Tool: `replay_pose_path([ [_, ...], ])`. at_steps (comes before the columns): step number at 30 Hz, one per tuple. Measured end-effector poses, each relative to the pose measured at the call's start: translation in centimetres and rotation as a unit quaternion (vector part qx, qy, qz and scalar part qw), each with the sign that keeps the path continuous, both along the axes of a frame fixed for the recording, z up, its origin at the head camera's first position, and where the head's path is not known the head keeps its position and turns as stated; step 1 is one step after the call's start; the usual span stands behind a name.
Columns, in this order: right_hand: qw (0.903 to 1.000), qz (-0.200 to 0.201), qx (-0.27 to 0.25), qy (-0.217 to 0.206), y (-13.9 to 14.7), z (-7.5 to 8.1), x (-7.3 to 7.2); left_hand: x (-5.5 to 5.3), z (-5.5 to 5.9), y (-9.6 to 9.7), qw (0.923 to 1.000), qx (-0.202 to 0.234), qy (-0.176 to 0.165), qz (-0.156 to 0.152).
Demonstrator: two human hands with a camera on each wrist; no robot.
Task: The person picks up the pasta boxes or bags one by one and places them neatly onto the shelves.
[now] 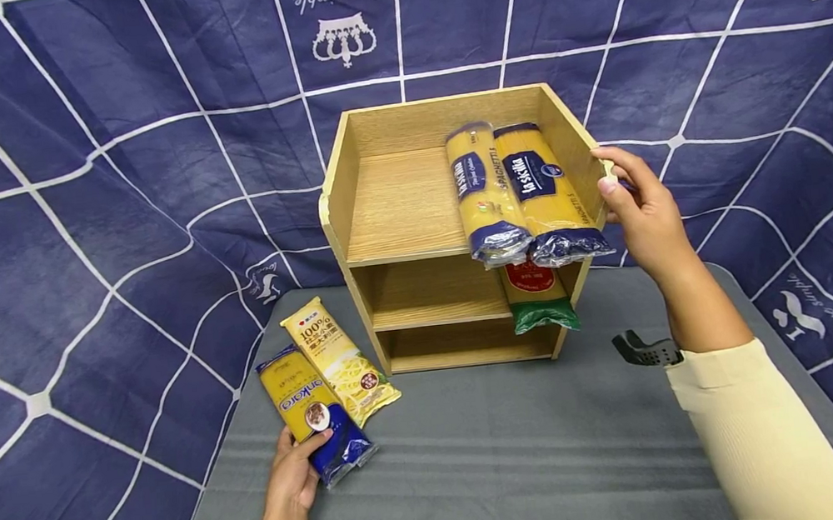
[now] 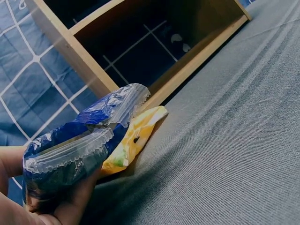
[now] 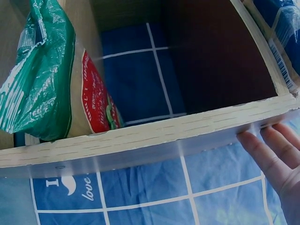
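My left hand [image 1: 291, 471] grips the lower end of a blue-and-yellow pasta packet [image 1: 296, 386] on the left of the table. In the left wrist view, the clear crimped end of this packet [image 2: 70, 152] sits between thumb and fingers. Beside it, partly overlapped, lies a pale yellow pasta packet [image 1: 333, 353]. At the right, my right hand [image 1: 647, 217] holds the upper side panel of a wooden shelf [image 1: 403, 203] by its front edge. Fingertips [image 3: 248, 138] show against the panel's outer face in the right wrist view.
Two spaghetti packets [image 1: 483, 191] lie side by side on the top tier, their ends poking past its front edge. A green-ended pasta packet [image 1: 541, 302] juts from the middle tier on the right. Grey cloth [image 1: 480, 446] covers the table; blue checked fabric [image 1: 121, 238] hangs around it.
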State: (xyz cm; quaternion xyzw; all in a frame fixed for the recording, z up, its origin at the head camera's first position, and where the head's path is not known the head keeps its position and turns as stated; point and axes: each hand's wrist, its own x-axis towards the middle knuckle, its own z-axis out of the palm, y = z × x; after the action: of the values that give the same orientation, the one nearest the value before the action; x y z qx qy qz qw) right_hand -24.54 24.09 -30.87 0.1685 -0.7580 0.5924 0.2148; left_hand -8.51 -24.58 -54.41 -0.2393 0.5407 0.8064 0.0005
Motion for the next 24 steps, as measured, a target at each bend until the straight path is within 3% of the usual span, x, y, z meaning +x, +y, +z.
replay_pose_path([
  [11, 0.9989, 0.025, -0.04, 0.0, -0.13, -0.08, -0.06, 0.0, -0.08, 0.0, 0.9994, 0.005, 0.032, -0.014],
  [18, 0.9995, 0.016, -0.026, 0.001, -0.06, -0.22, -0.13, -0.14, 0.19, 0.1, 0.9983, -0.001, 0.058, -0.005],
  [24, 0.9999, 0.005, -0.008, 0.005, 0.02, -0.18, -0.18, -0.03, 0.66, 0.17, 0.9945, -0.001, 0.105, -0.008],
])
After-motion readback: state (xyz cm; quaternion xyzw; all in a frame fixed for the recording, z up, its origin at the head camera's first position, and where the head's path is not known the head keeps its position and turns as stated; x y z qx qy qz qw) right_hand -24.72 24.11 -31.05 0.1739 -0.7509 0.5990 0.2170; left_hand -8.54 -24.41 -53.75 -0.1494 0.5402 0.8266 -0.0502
